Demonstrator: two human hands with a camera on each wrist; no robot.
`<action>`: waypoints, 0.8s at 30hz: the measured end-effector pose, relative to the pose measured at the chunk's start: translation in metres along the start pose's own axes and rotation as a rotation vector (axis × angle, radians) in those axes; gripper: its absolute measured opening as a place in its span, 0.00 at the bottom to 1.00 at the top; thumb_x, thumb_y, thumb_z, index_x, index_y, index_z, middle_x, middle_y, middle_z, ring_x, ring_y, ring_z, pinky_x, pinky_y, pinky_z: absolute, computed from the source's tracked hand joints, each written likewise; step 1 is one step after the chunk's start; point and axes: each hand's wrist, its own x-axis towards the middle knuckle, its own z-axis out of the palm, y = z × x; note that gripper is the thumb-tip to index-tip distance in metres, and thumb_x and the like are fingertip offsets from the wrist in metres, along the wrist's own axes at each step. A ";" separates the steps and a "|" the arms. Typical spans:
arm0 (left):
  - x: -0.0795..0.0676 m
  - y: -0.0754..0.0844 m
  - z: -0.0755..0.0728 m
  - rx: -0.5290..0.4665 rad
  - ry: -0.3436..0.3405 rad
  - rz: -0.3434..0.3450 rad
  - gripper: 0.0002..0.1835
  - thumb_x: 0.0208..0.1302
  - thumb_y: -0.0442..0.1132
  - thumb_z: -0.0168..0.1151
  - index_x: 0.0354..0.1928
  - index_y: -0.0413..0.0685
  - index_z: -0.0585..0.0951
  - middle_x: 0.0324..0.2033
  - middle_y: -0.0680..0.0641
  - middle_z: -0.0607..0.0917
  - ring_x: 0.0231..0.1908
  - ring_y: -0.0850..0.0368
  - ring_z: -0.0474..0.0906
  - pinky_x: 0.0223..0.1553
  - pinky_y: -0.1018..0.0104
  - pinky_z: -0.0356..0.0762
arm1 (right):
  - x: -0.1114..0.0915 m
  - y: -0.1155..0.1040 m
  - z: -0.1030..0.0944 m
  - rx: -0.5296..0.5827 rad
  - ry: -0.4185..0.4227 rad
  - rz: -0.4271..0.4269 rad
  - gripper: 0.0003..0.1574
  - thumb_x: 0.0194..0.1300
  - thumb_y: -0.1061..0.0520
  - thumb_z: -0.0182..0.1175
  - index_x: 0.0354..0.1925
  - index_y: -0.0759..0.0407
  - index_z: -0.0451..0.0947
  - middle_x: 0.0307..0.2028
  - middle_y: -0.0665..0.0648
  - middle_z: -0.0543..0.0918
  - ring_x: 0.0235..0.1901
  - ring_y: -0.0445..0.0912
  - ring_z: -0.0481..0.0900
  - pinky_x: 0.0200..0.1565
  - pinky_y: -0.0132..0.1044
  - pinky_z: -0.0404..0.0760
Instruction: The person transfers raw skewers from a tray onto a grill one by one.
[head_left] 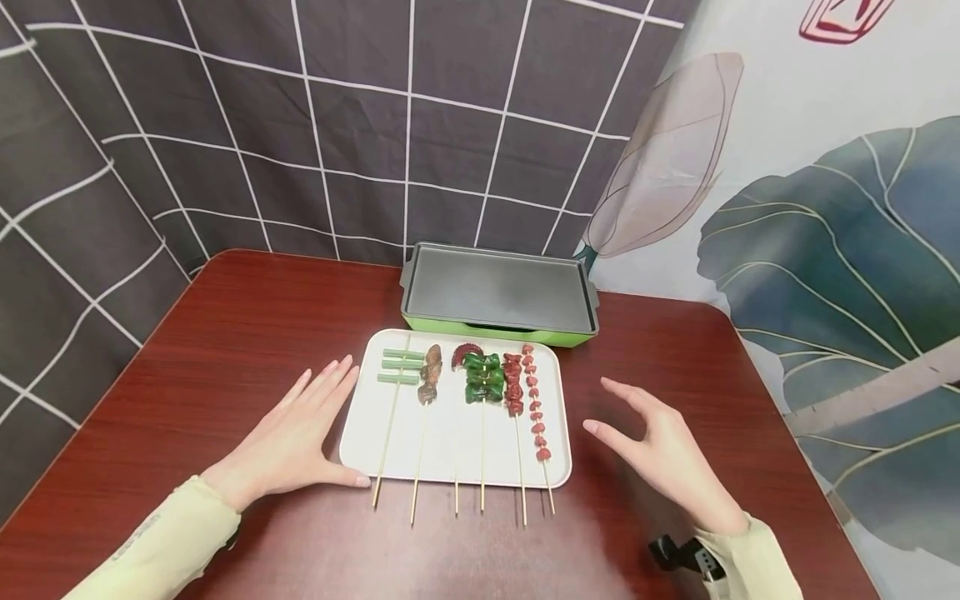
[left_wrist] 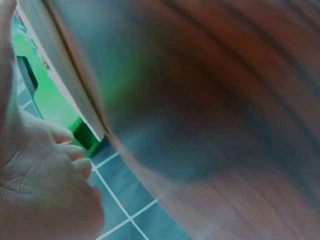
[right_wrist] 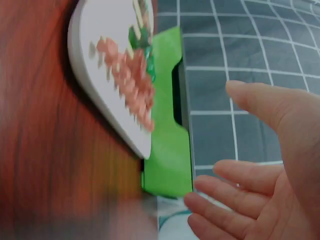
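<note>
- Six skewers (head_left: 483, 379) lie on the white tray (head_left: 438, 442), food mostly toward its far edge, sticks poking past the near edge.
- Left hand (head_left: 300, 442) is at the tray's left side, fingers straight, nothing gripped; can't tell if the thumb touches the rim.
- Right hand (head_left: 663, 437) is off the tray's right side, fingers relaxed, thumb spread away, nothing held.
- Skewers look light and stiff, probably rolly; I'd pinch the overhanging stick ends. Tray seems rigid and light, so grab both short sides and keep it level or stuff slides.
- Griddle (head_left: 498, 287) behind the tray has its front partly covered by it.
- Curly dark-red piece (head_left: 467, 353) near the tray's far edge: its stick mostly vanishes against the white.
- Left wrist view's mostly dark blur, tbh.
</note>
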 end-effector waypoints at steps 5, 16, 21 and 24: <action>0.001 0.007 0.001 -0.025 -0.036 -0.004 0.72 0.32 0.82 0.57 0.71 0.35 0.50 0.70 0.39 0.50 0.69 0.45 0.46 0.66 0.51 0.42 | -0.012 -0.010 0.009 0.132 -0.055 0.088 0.35 0.54 0.35 0.65 0.56 0.48 0.76 0.46 0.48 0.82 0.45 0.40 0.79 0.46 0.42 0.78; 0.006 0.014 0.008 -0.005 -0.110 -0.027 0.72 0.35 0.83 0.53 0.71 0.34 0.48 0.71 0.39 0.48 0.69 0.46 0.41 0.67 0.51 0.41 | -0.036 -0.022 0.029 0.332 -0.197 0.161 0.22 0.56 0.46 0.67 0.45 0.57 0.81 0.32 0.47 0.83 0.31 0.42 0.82 0.35 0.33 0.80; 0.007 0.017 0.009 0.005 -0.135 -0.045 0.71 0.37 0.83 0.52 0.71 0.34 0.49 0.71 0.38 0.47 0.69 0.46 0.41 0.66 0.50 0.43 | -0.044 -0.024 0.032 0.316 -0.256 0.237 0.16 0.57 0.42 0.65 0.39 0.49 0.82 0.27 0.46 0.83 0.27 0.42 0.81 0.29 0.31 0.77; 0.007 0.018 0.009 0.011 -0.151 -0.056 0.70 0.37 0.83 0.51 0.71 0.34 0.48 0.71 0.38 0.46 0.69 0.45 0.41 0.66 0.49 0.43 | -0.046 -0.024 0.033 0.312 -0.288 0.253 0.13 0.57 0.41 0.64 0.35 0.46 0.82 0.23 0.47 0.82 0.24 0.42 0.79 0.26 0.31 0.75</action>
